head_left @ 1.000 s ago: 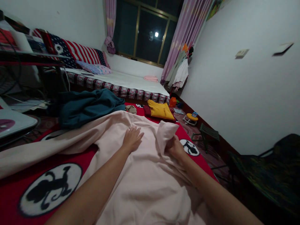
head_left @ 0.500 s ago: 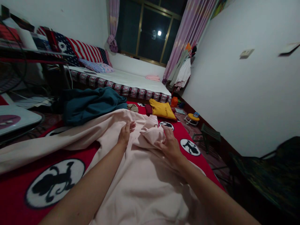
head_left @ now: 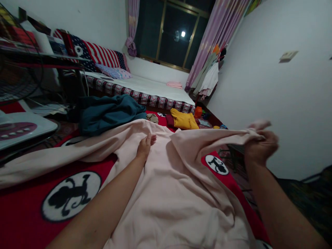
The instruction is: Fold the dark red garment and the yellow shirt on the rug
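A pale pink sweatshirt lies spread over a red blanket with black monkey figures in white circles. One sleeve stretches out to the left. My left hand rests on the upper part of the sweatshirt, fingers extended. Off to the right, my right hand is closed around the end of the other sleeve, which it holds raised and pulled taut above the blanket. The hand and the sleeve's end are somewhat blurred.
Dark teal clothing lies heaped beyond the left sleeve. A folded yellow garment sits at the blanket's far end. A white appliance and a cluttered desk stand left, a bed under the window, a dark chair right.
My right hand has moved from the bunched fabric out to the right and up, now gripping the sleeve's end and drawing it out straight. My left hand stays on the sweatshirt.
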The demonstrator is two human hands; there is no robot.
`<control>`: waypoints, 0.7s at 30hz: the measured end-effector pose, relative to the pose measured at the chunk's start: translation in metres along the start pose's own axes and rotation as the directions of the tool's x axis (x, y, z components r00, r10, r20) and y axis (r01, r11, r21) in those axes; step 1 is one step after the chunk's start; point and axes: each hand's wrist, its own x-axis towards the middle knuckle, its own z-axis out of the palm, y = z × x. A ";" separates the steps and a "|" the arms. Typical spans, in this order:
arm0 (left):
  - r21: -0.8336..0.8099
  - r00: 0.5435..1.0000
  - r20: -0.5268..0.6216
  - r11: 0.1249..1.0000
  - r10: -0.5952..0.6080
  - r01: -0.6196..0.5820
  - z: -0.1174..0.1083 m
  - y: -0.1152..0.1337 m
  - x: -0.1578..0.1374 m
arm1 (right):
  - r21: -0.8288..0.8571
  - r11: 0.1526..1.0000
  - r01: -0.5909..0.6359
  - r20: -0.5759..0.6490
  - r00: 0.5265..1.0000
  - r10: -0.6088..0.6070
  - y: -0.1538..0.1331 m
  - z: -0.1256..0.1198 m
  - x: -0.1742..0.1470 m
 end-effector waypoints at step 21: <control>0.557 0.946 0.284 0.775 0.159 -0.298 0.005 0.003 -0.008 | -0.116 0.988 0.104 0.824 0.565 0.037 -0.076 0.073 -0.103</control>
